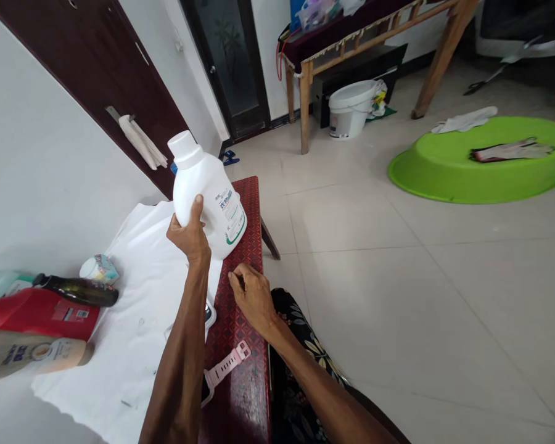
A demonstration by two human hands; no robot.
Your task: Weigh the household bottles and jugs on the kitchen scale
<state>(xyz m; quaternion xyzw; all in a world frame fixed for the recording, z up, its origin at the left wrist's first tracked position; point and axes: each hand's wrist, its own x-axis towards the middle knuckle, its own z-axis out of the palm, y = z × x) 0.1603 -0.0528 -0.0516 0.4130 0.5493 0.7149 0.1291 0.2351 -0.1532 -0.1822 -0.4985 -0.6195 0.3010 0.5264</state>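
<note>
My left hand is wrapped round the handle of a white laundry detergent bottle, which has a white cap and tilts to the left above the far end of a narrow red patterned table. Close to the table's right edge is my right hand, its fingers curled in; whether anything is inside them I cannot make out. A pink-strapped watch lies on the table below my hands, partly hidden by my left forearm. Beside that forearm shows part of a small white-edged object.
White cloth covers the table's left part. Along the wall stand a red bottle, a dark bottle, a beige bottle and a small patterned container. An upturned green tub with gloves and a white bucket are on the floor.
</note>
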